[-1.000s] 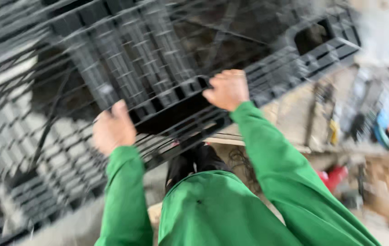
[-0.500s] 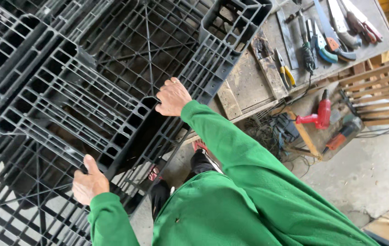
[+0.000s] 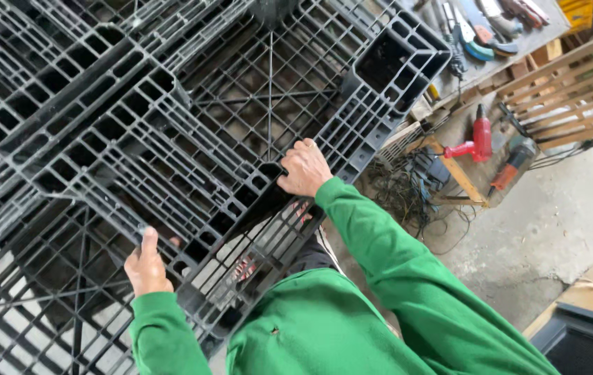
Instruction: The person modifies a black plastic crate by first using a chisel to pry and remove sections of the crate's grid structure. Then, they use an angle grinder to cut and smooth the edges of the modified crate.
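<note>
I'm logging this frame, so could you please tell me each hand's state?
Left hand: closed on the black plastic pallet.
Right hand: closed on the same pallet's rim.

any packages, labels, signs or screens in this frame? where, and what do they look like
No labels, signs or screens that I can make out.
Yellow crate-like container: top right corner, on the far end of the workbench, boxy, cut off by the frame edge; may be packaging, cannot tell.
Both hands, left and right, grip a black plastic pallet, which shows no sticker.

Single head-worn view, steeply downward, close over the black plastic pallet.
</note>
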